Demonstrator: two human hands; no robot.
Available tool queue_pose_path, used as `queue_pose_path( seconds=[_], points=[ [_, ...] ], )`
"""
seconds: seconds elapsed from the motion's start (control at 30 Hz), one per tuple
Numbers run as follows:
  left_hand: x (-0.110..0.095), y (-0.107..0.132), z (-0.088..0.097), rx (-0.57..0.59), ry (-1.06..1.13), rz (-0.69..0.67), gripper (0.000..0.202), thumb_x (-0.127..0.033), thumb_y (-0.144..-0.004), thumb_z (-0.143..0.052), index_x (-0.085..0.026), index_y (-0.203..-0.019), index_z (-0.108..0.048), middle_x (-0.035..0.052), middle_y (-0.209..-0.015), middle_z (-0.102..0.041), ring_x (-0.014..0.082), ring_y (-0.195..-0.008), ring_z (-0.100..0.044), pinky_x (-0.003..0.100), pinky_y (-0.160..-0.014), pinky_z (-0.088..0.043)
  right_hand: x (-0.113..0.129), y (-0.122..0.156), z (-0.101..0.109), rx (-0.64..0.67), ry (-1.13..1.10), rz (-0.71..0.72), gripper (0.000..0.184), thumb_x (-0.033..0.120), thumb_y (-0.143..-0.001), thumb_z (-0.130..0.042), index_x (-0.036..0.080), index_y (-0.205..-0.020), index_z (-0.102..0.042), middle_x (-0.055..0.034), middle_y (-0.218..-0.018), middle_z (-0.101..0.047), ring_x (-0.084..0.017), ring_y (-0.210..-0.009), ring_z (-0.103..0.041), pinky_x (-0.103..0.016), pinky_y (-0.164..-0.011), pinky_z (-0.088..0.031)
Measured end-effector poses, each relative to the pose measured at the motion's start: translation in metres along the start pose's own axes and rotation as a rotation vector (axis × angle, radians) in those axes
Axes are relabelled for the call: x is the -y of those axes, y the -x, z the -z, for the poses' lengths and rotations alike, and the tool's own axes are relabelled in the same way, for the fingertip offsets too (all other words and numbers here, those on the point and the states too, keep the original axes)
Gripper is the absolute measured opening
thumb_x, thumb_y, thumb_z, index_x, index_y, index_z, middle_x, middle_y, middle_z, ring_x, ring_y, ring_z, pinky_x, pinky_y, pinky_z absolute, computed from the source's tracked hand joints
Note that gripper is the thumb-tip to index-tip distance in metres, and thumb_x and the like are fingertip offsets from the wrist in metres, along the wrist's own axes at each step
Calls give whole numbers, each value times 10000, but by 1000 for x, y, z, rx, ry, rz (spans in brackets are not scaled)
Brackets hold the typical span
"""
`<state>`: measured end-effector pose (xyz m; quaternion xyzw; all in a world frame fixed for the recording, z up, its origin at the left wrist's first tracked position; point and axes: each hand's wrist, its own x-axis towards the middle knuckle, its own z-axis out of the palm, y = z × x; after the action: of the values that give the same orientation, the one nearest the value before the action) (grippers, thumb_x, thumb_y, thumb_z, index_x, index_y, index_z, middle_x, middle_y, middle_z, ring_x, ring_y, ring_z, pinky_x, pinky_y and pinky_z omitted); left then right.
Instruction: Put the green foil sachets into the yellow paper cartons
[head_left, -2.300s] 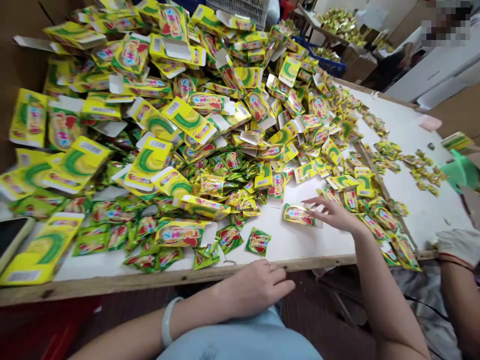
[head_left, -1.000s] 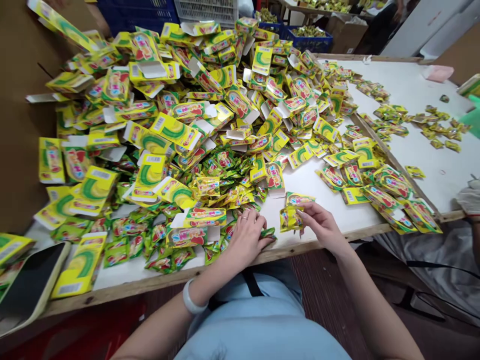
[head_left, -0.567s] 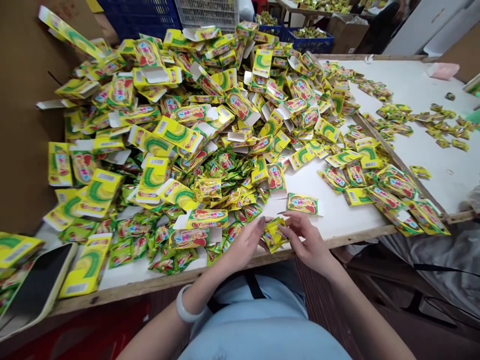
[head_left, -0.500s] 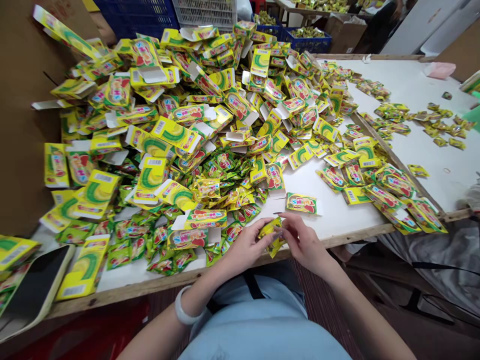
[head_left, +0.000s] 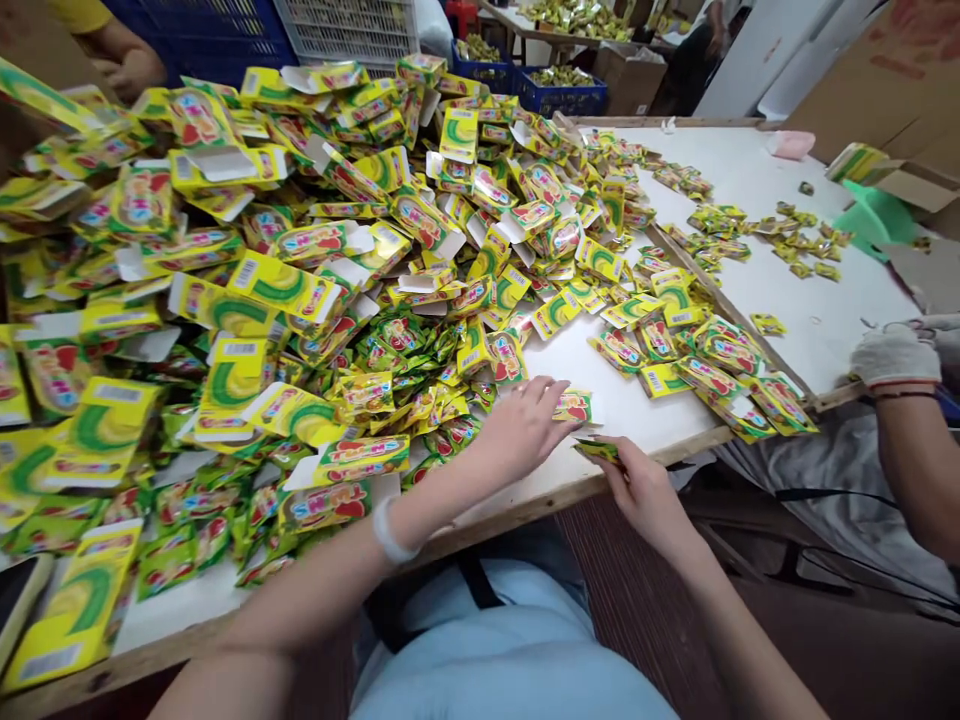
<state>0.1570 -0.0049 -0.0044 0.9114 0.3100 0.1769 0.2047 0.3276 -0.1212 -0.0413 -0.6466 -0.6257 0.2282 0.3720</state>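
My right hand [head_left: 640, 487] pinches a small green and yellow candy packet [head_left: 598, 450] just above the table's front edge. My left hand [head_left: 523, 430], with a pale band on its wrist, reaches over the white tabletop with fingers stretched out. Under its fingertips lies a small yellow and green candy box [head_left: 577, 406], partly covered by the hand; I cannot tell whether they touch. Left of that hand, a heap of loose green candy packets [head_left: 394, 335] spills out among many yellow boxes [head_left: 281, 283].
A wooden strip [head_left: 739, 312] divides the tabletop, with filled-looking boxes [head_left: 720, 345] beside it. Beyond are scattered packets [head_left: 806, 240] and a green scoop-like container [head_left: 868, 218]. A co-worker's gloved hand [head_left: 896, 355] rests at right. Blue crates [head_left: 562, 95] stand behind.
My left hand has let go of the packet and moved forward over the small box. My right hand keeps the packet, shifted slightly right. The view has turned right, bringing a co-worker's gloved hand in.
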Motion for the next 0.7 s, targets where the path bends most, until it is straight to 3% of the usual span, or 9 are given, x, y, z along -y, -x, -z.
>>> queue_pose_path(
  seconds=[0.13, 0.2, 0.27, 0.33, 0.4, 0.47, 0.53, 0.6, 0.7],
  points=[
    [8, -56, -22, 224, -253, -39, 481, -345, -864, -678, -65, -1227, -534, 223, -1255, -580, 341, -1249, -507, 480, -1060, -377, -23, -2, 22, -24, 117, 28, 195, 350, -961, -481, 206, -942, -611, -74, -847, -684, -225, -769, -663, -338, -689, -546],
    [13, -71, -34, 268, -271, -32, 375, -322, -836, -697, -67, -1089, -587, 217, -1159, -608, 347, -1158, -558, 475, -1003, -406, -26, -4, 32, -157, -14, -30, 189, 385, -941, -539, 209, -882, -577, -33, -750, -644, -183, -664, -618, -283, -597, -516],
    [16, -73, -40, 237, -184, -28, 287, -288, -823, -682, -97, -1015, -586, 195, -1117, -610, 331, -1064, -596, 441, -917, -449, -22, -7, 38, -293, -200, -104, 200, 404, -926, -586, 213, -878, -547, 19, -662, -574, -132, -544, -533, -231, -502, -455],
    [18, -63, -38, 224, 42, 12, 243, -252, -814, -653, -135, -1002, -552, 152, -1067, -619, 289, -963, -625, 390, -819, -478, -13, -11, 38, -375, -370, -138, 206, 405, -918, -614, 217, -892, -533, 51, -627, -512, -95, -461, -437, -203, -430, -384],
    [18, -45, -29, 282, 432, 79, 259, -252, -820, -633, -165, -1023, -497, 100, -986, -634, 231, -865, -637, 340, -742, -490, -3, -18, 33, -436, -472, -118, 200, 392, -909, -637, 220, -910, -534, 42, -668, -518, -83, -462, -414, -197, -419, -367],
    [13, -25, -19, 376, 886, 144, 342, -297, -829, -638, -182, -1079, -437, 62, -943, -637, 188, -812, -637, 312, -710, -502, 9, -26, 24, -493, -486, -74, 189, 373, -903, -649, 224, -950, -543, 15, -746, -545, -94, -526, -459, -203, -455, -407],
    [7, -6, -10, 419, 1196, 202, 433, -339, -805, -683, -186, -1106, -411, 33, -907, -619, 159, -763, -628, 301, -692, -509, 20, -35, 14, -517, -420, 4, 167, 344, -910, -637, 224, -997, -558, -26, -855, -567, -133, -670, -543, -238, -556, -486],
    [0, 10, -4, 381, 1304, 261, 505, -357, -743, -754, -183, -1085, -425, -5, -836, -578, 137, -701, -598, 286, -661, -497, 31, -41, 9, -433, -298, 135, 126, 288, -918, -615, 215, -1017, -585, -66, -953, -571, -189, -870, -588, -297, -701, -537],
    [-5, 25, -2, 255, 1339, 342, 575, -349, -705, -789, -182, -1111, -419, -34, -781, -549, 125, -644, -569, 268, -613, -478, 47, -44, 11, -154, -114, 297, 99, 183, -935, -557, 210, -1012, -615, -88, -980, -566, -224, -1020, -574, -332, -815, -537]
  ],
)
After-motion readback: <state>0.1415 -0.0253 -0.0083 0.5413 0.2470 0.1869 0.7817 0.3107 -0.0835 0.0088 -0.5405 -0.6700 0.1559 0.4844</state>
